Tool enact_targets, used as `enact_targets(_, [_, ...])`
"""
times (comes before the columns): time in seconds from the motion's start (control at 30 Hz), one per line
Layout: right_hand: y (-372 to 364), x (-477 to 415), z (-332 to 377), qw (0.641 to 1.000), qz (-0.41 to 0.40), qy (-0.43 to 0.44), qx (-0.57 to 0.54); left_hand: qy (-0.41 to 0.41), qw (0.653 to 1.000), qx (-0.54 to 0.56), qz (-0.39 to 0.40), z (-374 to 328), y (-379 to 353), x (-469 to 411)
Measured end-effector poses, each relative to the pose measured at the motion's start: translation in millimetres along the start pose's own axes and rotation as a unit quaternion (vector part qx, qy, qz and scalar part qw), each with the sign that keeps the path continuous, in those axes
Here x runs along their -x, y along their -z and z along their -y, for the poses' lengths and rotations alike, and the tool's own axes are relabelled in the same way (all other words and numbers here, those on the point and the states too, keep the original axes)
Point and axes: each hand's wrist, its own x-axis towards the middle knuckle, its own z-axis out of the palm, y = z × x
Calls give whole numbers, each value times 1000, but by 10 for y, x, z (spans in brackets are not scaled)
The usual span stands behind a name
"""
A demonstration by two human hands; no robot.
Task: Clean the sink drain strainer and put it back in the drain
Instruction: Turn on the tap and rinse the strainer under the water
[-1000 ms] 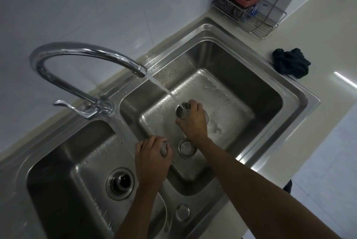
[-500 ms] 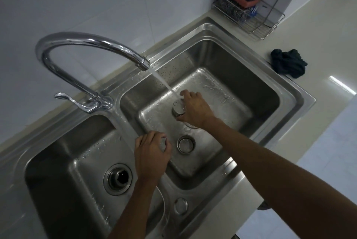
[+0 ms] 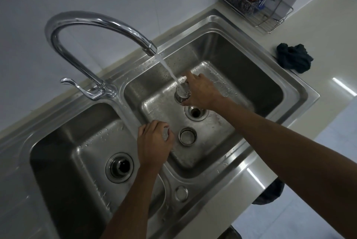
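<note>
Held under the running water, the perforated metal strainer lies on its side with my right hand shut on it. It hangs above the right basin's floor, just behind the open drain hole. A second round metal cup stands on the basin floor in front of that drain. My left hand rests on the divider between the two basins with its fingers curled. Whether it holds anything small is unclear.
The curved chrome faucet arches over the right basin, its lever pointing left. The left basin has its own drain. A dark cloth lies on the counter. A wire rack with scrubbers stands in the corner.
My right hand has carried the strainer away from me and turned it so the stream runs onto it. The drain hole it covered now shows. My left hand stays on the divider.
</note>
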Motion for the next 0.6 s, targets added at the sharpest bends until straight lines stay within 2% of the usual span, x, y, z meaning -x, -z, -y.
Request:
enact_targets(0.27, [39, -8, 81, 1000, -13, 14, -3, -5, 1000, -5, -4, 16, -5, 7])
enact_targets(0.6, [32, 0, 23, 1000, 8, -1, 12, -2, 1000, -3, -4, 8, -3, 3])
